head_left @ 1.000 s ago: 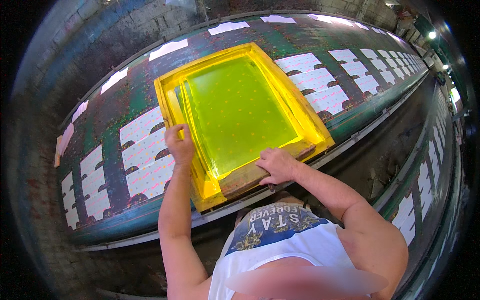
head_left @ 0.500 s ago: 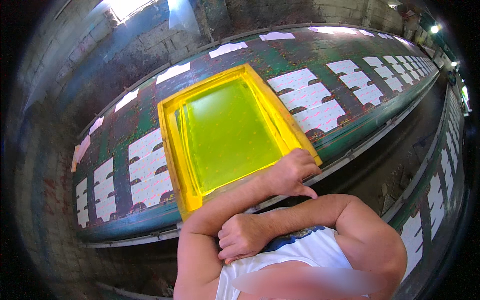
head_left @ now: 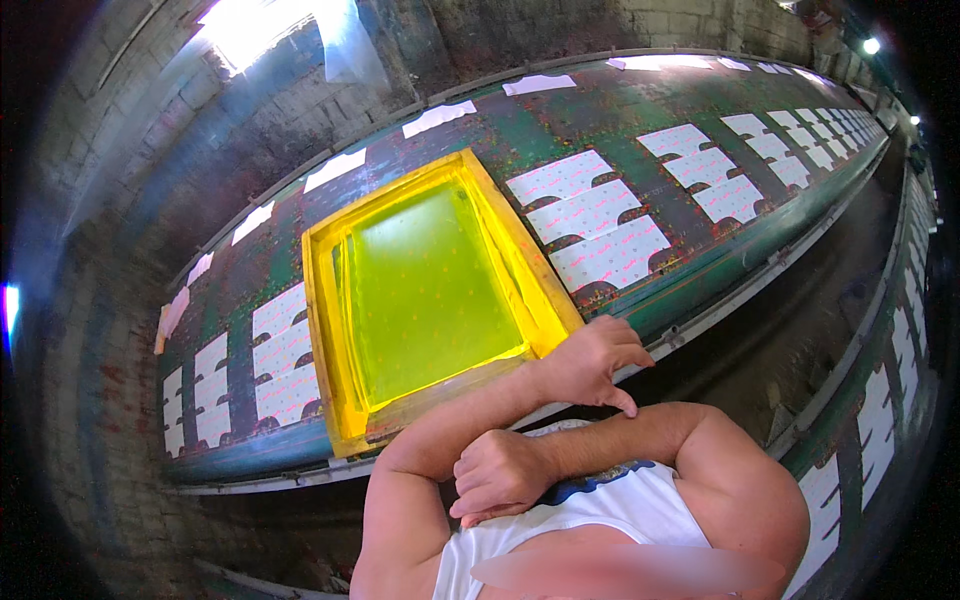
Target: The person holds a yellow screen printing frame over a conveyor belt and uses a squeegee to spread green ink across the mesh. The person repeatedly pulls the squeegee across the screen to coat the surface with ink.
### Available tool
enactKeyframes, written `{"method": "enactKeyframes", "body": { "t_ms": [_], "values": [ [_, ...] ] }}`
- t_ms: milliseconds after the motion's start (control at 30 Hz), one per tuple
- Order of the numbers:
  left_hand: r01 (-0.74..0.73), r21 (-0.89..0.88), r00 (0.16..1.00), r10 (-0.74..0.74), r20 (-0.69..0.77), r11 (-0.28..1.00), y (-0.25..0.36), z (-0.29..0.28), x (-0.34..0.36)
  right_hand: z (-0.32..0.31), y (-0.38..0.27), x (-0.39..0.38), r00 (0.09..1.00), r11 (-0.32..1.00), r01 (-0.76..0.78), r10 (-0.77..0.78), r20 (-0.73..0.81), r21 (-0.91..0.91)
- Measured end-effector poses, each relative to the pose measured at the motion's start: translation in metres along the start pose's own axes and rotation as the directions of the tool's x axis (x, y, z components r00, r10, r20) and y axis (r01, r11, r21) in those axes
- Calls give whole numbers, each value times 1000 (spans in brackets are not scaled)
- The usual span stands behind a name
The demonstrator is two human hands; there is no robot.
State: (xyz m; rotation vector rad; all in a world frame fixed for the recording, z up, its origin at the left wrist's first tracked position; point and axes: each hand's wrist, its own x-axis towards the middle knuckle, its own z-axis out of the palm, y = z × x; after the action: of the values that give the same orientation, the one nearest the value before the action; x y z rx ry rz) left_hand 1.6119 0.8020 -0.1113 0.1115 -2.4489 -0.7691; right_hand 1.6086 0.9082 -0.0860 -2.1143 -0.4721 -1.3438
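Observation:
My arms are crossed in front of my white top. My left hand (head_left: 592,362) reaches over to the right, beside the near right corner of a yellow-edged screen-printing frame (head_left: 528,255). Its thumb and forefinger stand apart, with nothing between them. Tucked under my left forearm, my right hand (head_left: 500,474) is closed like a fist near my left upper arm, and no object shows in it. The frame lies flat on the long green table, its mesh (head_left: 430,290) a see-through yellow-green. My left forearm passes in front of the frame's near edge.
White printed cut pieces (head_left: 590,220) lie in rows along the long table (head_left: 700,270), on both sides of the frame. More white pieces (head_left: 440,118) lie along its far edge. A second table with similar pieces (head_left: 878,400) runs on the right, across a dark aisle (head_left: 750,360).
The view has shifted slightly, so the frame and table sit a little further left and lower. My crossed arms keep nearly the same pose, and my left forefinger looks more stretched out.

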Motion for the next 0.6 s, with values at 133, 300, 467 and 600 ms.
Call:
{"method": "enactKeyframes", "body": {
  "t_ms": [133, 300, 467, 600],
  "values": [
    [-48, -46, 998, 50, 37, 998, -3, 42, 17, -7, -6, -2, 997, 999, 26, -23, -70, 45],
    [-107, 81, 994, 105, 31, 991, -9, 80, 33, -9, -10, -1, 992, 997, 21, -11, -124, 81],
    [-6, -61, 1000, 6, 5, 998, -4, 35, 19, -13, -13, -3, 997, 998, 49, -46, -66, 43],
    [-74, 32, 996, 72, 48, 997, 6, 11, 16, -11, -9, 0, 996, 998, 37, -32, -88, 54]
  ]
}}
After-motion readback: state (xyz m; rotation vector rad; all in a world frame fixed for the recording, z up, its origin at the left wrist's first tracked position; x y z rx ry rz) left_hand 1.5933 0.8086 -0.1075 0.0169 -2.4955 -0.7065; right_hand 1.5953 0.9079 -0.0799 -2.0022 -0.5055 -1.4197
